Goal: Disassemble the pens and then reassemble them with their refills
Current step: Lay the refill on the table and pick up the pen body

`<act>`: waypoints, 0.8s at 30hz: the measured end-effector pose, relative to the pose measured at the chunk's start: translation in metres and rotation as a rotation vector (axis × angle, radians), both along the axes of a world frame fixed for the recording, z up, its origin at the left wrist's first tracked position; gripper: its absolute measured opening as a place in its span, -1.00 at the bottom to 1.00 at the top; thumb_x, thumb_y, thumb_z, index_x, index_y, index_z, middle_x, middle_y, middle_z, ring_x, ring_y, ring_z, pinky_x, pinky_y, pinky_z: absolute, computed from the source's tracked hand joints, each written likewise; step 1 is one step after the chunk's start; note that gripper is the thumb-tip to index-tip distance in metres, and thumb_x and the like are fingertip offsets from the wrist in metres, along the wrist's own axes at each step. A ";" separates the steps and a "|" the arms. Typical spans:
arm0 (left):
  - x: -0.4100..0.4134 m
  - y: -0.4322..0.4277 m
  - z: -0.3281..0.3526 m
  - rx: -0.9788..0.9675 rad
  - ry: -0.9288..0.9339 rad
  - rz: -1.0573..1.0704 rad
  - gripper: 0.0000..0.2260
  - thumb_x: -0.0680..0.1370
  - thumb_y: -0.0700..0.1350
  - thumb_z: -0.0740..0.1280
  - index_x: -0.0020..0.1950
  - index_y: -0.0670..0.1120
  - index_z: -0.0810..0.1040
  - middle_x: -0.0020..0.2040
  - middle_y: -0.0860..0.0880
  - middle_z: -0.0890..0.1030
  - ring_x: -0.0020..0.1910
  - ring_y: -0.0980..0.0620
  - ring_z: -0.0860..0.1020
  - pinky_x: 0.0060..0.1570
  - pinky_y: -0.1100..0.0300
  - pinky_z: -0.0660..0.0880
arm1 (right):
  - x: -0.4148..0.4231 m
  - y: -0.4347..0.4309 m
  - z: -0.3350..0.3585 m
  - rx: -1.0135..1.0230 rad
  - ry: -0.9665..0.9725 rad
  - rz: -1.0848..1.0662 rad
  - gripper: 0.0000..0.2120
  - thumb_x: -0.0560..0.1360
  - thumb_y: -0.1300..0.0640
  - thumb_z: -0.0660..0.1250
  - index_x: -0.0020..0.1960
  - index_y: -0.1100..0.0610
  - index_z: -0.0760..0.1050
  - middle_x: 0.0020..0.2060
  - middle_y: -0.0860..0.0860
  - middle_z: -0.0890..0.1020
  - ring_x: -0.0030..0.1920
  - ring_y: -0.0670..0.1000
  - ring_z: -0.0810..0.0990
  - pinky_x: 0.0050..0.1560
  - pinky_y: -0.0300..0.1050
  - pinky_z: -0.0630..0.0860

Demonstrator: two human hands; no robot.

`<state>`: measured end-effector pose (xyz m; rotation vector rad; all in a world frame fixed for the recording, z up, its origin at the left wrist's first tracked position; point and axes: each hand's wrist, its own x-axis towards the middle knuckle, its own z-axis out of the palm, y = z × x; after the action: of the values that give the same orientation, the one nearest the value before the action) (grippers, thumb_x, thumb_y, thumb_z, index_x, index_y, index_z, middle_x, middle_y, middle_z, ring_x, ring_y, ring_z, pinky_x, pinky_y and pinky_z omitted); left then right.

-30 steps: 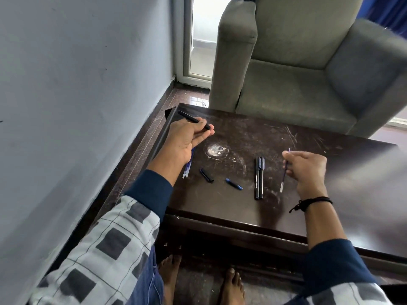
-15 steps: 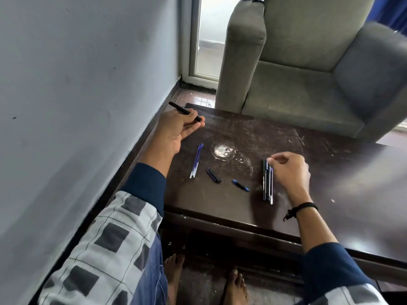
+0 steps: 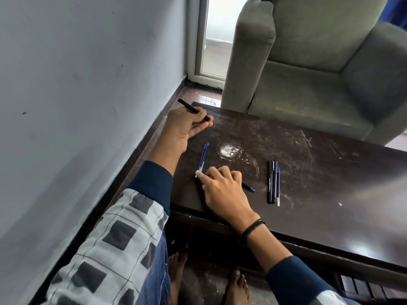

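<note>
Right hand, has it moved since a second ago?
Yes. The right hand crossed from right of the black pens to their left, now touching the blue refills at their near end.

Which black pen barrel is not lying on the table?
The black pen barrel gripped in the left hand; the other two barrels lie side by side on the table.

Pale grey-blue wall (image 3: 77,106) w/ scuffs, just left of the fingers (image 3: 198,127) of the left hand (image 3: 182,128). Beyond them: grey armchair (image 3: 308,73), white-framed glass door (image 3: 214,40) (daylight thru it). Dark scratched wood table (image 3: 330,172) under them; glossy brown floor (image 3: 204,99) past it.
</note>
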<state>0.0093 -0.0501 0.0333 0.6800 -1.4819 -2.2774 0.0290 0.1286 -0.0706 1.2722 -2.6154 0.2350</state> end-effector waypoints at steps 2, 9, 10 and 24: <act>0.000 0.001 0.000 -0.008 0.000 -0.008 -0.85 0.59 -0.28 0.40 0.14 -0.28 0.59 0.00 -0.27 0.72 -0.03 -0.14 0.73 0.04 0.13 0.66 | 0.001 -0.001 0.001 0.007 -0.020 -0.016 -0.56 0.55 0.13 0.33 0.42 -0.01 0.51 0.09 -0.04 0.60 0.07 0.13 0.53 0.04 0.10 0.37; 0.001 0.003 0.001 0.004 0.006 -0.011 -0.86 0.59 -0.29 0.40 0.13 -0.28 0.60 0.00 -0.27 0.72 -0.01 -0.15 0.73 0.05 0.13 0.66 | 0.005 -0.006 0.002 0.037 -0.078 -0.017 -0.54 0.57 0.13 0.25 0.45 -0.09 0.46 0.15 -0.01 0.54 0.12 0.13 0.48 0.11 0.11 0.35; 0.001 0.003 0.001 0.007 0.006 -0.011 -0.86 0.58 -0.29 0.40 0.13 -0.28 0.59 0.00 -0.27 0.72 -0.01 -0.16 0.73 0.04 0.13 0.66 | 0.005 -0.006 0.003 0.038 -0.085 -0.021 -0.55 0.57 0.13 0.25 0.44 -0.10 0.48 0.15 -0.01 0.54 0.12 0.14 0.48 0.11 0.11 0.35; 0.002 0.003 0.002 0.005 -0.003 -0.013 -0.81 0.58 -0.30 0.40 0.18 -0.32 0.58 0.02 -0.29 0.71 0.01 -0.18 0.72 0.04 0.15 0.66 | 0.012 -0.009 0.009 0.074 -0.172 0.145 -0.70 0.64 0.09 0.18 0.29 0.01 0.59 0.17 -0.06 0.55 0.16 0.09 0.44 0.13 0.03 0.42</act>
<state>0.0109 -0.0469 0.0352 0.6766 -1.4871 -2.2914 0.0407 0.1197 -0.0616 1.5329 -2.6978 0.2865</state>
